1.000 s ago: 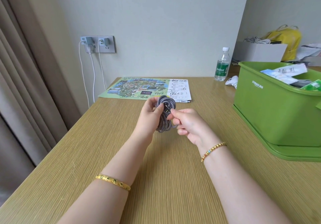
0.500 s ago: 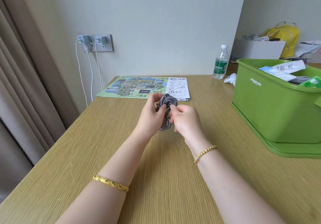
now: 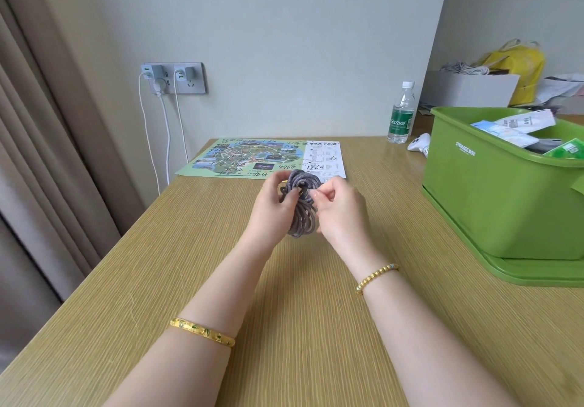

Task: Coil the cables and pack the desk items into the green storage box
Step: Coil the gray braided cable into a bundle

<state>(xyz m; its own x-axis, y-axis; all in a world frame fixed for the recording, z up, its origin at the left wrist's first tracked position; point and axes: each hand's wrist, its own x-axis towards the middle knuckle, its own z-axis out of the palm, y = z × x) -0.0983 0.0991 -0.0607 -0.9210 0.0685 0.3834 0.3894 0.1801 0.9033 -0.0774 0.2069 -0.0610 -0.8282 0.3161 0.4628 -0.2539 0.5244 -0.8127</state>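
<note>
Both hands, left [image 3: 271, 209] and right [image 3: 339, 212], grip the cable coil [image 3: 300, 206] left of the green box [image 3: 493, 204] labelled "STORAGE BOX", near a "Cestbon" bottle [image 3: 401, 114].

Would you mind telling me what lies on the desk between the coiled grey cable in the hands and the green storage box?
In the head view, only bare wooden desk separates the grey cable from the green storage box.

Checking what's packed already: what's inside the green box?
In the green box: white paper packets and a green packet poke above the rim. Anything lower is hidden by the wall.
</note>
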